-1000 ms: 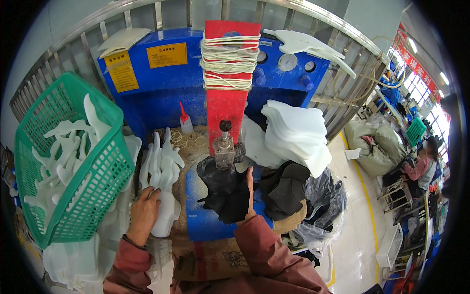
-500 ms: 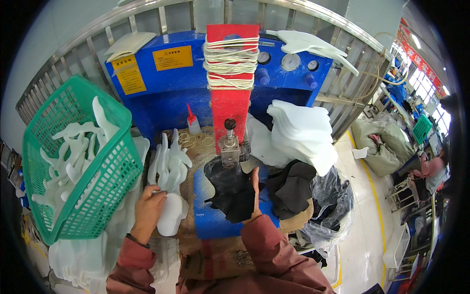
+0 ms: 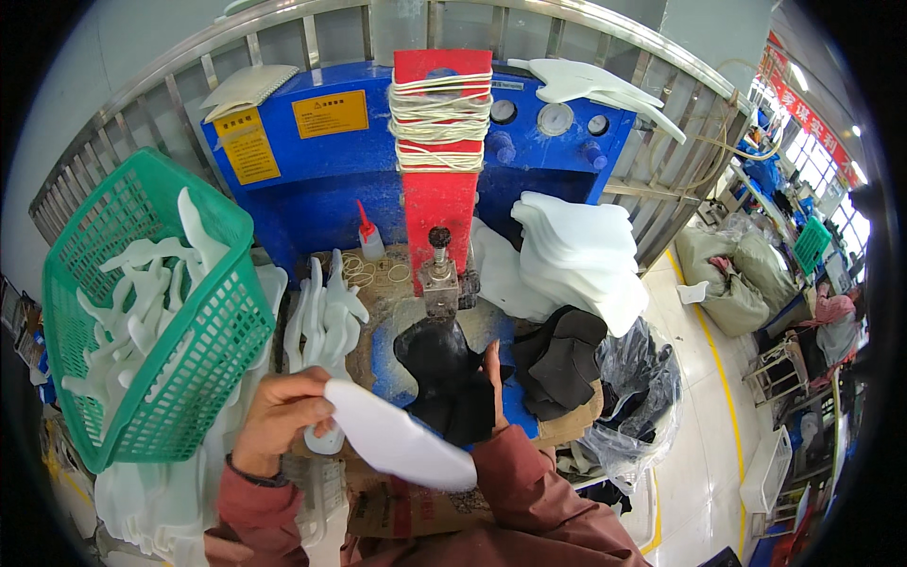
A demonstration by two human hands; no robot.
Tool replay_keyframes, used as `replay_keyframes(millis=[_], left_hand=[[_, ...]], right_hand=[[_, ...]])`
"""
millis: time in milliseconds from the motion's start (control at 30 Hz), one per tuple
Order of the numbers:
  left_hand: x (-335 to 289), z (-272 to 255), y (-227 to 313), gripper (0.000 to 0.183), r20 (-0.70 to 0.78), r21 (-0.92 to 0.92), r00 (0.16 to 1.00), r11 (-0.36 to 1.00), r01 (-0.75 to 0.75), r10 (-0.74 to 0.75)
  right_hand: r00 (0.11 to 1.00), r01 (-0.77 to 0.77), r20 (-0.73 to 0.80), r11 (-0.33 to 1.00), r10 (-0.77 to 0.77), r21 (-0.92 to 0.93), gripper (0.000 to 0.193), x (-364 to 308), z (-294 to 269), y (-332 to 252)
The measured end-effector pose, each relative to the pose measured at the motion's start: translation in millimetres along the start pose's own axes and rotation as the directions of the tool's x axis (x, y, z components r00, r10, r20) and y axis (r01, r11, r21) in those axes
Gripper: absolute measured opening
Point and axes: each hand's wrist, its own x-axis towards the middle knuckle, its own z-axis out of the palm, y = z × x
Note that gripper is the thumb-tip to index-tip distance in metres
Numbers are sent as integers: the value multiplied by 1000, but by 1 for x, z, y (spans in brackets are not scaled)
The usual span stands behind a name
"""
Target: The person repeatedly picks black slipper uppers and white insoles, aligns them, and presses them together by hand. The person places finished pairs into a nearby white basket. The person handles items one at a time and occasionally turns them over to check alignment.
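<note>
My left hand (image 3: pixel 283 422) pinches one end of a flat, rounded white foam piece (image 3: pixel 402 444). That piece slants down to the right, its far end close to my right sleeve. My right hand (image 3: pixel 494 378) lies along the right edge of a soft black piece (image 3: pixel 452 392), thumb up and other fingers mostly hidden, apparently gripping it. The black piece sits over the blue work plate (image 3: pixel 392 373), directly under the metal head (image 3: pixel 440 288) of the red machine arm (image 3: pixel 440 203). More white foam pieces (image 3: pixel 326 317) stand bunched left of the plate.
At left a green basket (image 3: pixel 175 406) holds several white foam pieces. Right of the plate lie stacked black pieces (image 3: pixel 562 364), with a white foam stack (image 3: pixel 581 255) behind and a plastic-lined bin (image 3: pixel 652 397) beside. A red-tipped bottle (image 3: pixel 371 244) stands behind the plate.
My left hand has lifted a white foam piece off the bunch and brought it right, in front of the black piece. The black piece now lies smoother, and my right hand stays at its edge.
</note>
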Motion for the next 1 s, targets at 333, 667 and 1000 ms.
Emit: replay_keyframes(millis=[333,667,1000], left_hand=[[69,55,-52,19,5,575,998,816,-50,58],[73,60,-79,19,85,793,916,531,-301,392],[71,62,-81,18,147,843,889,415,-342,434]], right_hand=[[986,-63,-168,949,11,-308,89,-49,3,0],[990,-72,-138,968,40,-240,86,-51,-2,7],[983,-97,-176,968,57,-232,80,-52,-6,11]])
